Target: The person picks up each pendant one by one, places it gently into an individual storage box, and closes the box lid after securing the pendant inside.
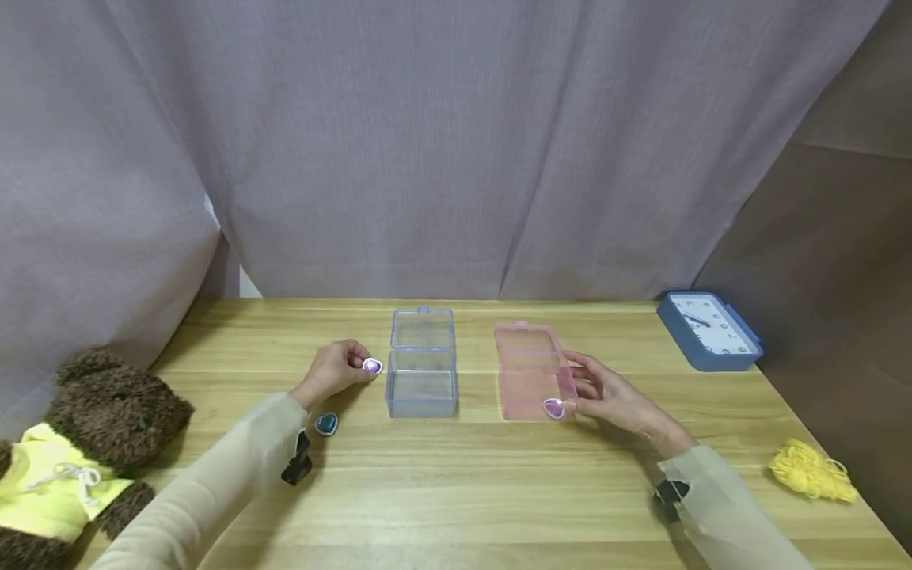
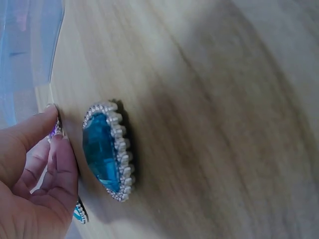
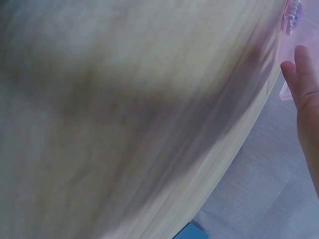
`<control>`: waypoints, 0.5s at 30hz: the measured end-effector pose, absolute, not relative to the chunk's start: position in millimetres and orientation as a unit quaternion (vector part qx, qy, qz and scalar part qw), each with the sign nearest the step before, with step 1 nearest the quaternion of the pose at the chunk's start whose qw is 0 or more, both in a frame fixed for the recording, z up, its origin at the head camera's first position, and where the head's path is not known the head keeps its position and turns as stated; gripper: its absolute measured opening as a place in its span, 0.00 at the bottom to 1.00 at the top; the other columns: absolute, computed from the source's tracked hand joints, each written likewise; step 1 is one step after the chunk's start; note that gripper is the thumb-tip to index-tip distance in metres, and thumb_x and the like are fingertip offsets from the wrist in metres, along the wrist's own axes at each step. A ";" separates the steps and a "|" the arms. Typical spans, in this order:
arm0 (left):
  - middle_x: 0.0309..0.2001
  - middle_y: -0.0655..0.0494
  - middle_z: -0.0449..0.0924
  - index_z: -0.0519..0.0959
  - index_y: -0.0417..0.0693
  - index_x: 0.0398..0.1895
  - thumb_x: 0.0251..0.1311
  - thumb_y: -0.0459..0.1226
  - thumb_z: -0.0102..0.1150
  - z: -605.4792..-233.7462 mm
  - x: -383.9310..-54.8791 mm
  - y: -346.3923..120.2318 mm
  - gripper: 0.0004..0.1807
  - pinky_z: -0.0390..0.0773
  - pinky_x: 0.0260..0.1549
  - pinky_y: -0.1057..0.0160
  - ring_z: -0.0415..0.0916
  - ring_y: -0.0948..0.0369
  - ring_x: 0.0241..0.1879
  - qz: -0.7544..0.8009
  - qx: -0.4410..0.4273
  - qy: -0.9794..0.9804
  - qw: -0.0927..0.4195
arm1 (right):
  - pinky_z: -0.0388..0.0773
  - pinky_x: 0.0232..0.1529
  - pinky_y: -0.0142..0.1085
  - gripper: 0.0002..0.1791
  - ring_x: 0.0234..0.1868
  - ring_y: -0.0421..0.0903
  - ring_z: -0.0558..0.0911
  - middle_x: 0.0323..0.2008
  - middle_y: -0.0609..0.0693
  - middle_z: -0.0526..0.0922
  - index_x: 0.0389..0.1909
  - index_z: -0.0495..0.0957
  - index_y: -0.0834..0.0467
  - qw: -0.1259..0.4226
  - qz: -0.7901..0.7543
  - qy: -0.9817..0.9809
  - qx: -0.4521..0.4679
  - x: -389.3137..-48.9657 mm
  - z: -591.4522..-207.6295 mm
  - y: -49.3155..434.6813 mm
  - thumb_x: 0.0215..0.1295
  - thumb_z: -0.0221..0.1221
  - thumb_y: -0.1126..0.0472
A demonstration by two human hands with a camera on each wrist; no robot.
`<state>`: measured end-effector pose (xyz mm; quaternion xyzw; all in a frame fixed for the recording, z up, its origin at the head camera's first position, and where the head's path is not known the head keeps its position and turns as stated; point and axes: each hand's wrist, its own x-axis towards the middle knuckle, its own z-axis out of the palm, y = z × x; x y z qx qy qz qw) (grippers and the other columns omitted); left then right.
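Note:
In the head view, my left hand (image 1: pixel 335 370) pinches a purple gem with a pale beaded rim (image 1: pixel 372 366) between thumb and fingertips, left of the clear bluish box (image 1: pixel 422 416). A teal drop-shaped gem (image 2: pixel 103 152) lies on the table near that wrist; part of a second teal gem (image 2: pixel 79 213) shows beyond the fingers. My right hand (image 1: pixel 606 392) is at the right side of the pink see-through box (image 1: pixel 509 396), its extended fingers by the wall. Another purple gem (image 1: pixel 554 408) appears at that box's front right corner, apart from the fingers (image 3: pixel 304 64) in the right wrist view.
Both boxes have their lids tipped back. A blue clock (image 1: pixel 712 332) lies at the back right, with yellow yarn (image 1: pixel 812 471) nearer the right edge. On the left sits a brown teddy bear (image 1: pixel 117 412) in a yellow top. A grey curtain (image 1: pixel 456 158) hangs behind the table.

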<state>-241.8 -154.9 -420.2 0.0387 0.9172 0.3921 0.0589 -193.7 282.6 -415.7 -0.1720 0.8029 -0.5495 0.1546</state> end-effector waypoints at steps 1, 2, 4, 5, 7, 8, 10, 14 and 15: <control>0.31 0.52 0.78 0.77 0.38 0.36 0.47 0.33 0.70 -420.3 -241.5 -154.7 0.14 0.72 0.34 0.67 0.71 0.60 0.32 0.392 0.043 0.917 0.056 | 0.70 0.58 0.26 0.47 0.66 0.68 0.60 0.66 0.73 0.57 0.71 0.45 0.64 0.154 -0.550 0.803 -0.172 -193.6 -415.7 282.5 0.57 0.63 0.67; 0.32 0.51 0.78 0.77 0.38 0.36 0.47 0.32 0.70 -420.3 -241.3 -154.6 0.14 0.74 0.35 0.66 0.72 0.60 0.33 0.391 0.048 0.918 0.051 | 0.70 0.57 0.26 0.47 0.66 0.68 0.60 0.65 0.73 0.57 0.71 0.45 0.64 0.153 -0.550 0.803 -0.172 -193.6 -415.7 282.5 0.57 0.63 0.67; 0.32 0.50 0.79 0.76 0.39 0.36 0.47 0.30 0.70 -420.2 -240.9 -154.4 0.14 0.75 0.36 0.64 0.73 0.60 0.33 0.390 0.056 0.918 0.042 | 0.70 0.56 0.24 0.47 0.66 0.68 0.60 0.65 0.73 0.57 0.71 0.45 0.64 0.152 -0.550 0.803 -0.172 -193.4 -415.6 282.5 0.57 0.63 0.67; 0.32 0.50 0.79 0.76 0.39 0.36 0.47 0.29 0.69 -420.1 -240.7 -154.3 0.14 0.76 0.36 0.64 0.74 0.60 0.33 0.390 0.060 0.918 0.037 | 0.69 0.56 0.23 0.47 0.66 0.68 0.60 0.65 0.73 0.57 0.71 0.45 0.64 0.153 -0.550 0.803 -0.171 -193.3 -415.5 282.5 0.57 0.63 0.67; 0.32 0.49 0.80 0.76 0.39 0.36 0.47 0.27 0.68 -419.5 -240.0 -154.2 0.13 0.77 0.33 0.65 0.75 0.60 0.31 0.395 0.067 0.916 0.027 | 0.69 0.56 0.23 0.46 0.66 0.68 0.61 0.65 0.73 0.57 0.71 0.45 0.64 0.153 -0.549 0.804 -0.170 -193.1 -415.3 282.5 0.57 0.63 0.67; 0.31 0.48 0.81 0.76 0.38 0.35 0.47 0.27 0.68 -419.0 -239.9 -154.6 0.12 0.77 0.32 0.66 0.75 0.60 0.31 0.396 0.070 0.915 0.021 | 0.69 0.56 0.23 0.46 0.66 0.68 0.61 0.65 0.73 0.58 0.71 0.46 0.63 0.153 -0.550 0.804 -0.169 -193.0 -415.1 282.5 0.57 0.64 0.66; 0.30 0.49 0.81 0.77 0.39 0.35 0.48 0.27 0.67 -417.7 -239.5 -155.4 0.11 0.77 0.28 0.69 0.75 0.60 0.29 0.401 0.072 0.913 0.013 | 0.69 0.56 0.23 0.46 0.66 0.68 0.61 0.65 0.73 0.58 0.71 0.46 0.64 0.152 -0.549 0.804 -0.170 -192.8 -414.7 282.4 0.57 0.64 0.66; 0.31 0.48 0.81 0.78 0.38 0.36 0.49 0.27 0.67 -412.6 -239.0 -160.1 0.10 0.76 0.26 0.71 0.76 0.61 0.29 0.417 0.063 0.907 -0.001 | 0.69 0.56 0.23 0.47 0.66 0.68 0.60 0.66 0.73 0.57 0.71 0.45 0.64 0.155 -0.552 0.801 -0.171 -193.1 -414.5 282.2 0.57 0.64 0.66; 0.31 0.47 0.81 0.79 0.37 0.36 0.49 0.27 0.66 -410.4 -239.1 -161.5 0.10 0.76 0.27 0.72 0.76 0.61 0.30 0.424 0.061 0.904 -0.005 | 0.69 0.56 0.23 0.47 0.66 0.68 0.60 0.66 0.73 0.57 0.71 0.45 0.64 0.155 -0.552 0.801 -0.174 -193.4 -414.6 282.3 0.57 0.63 0.67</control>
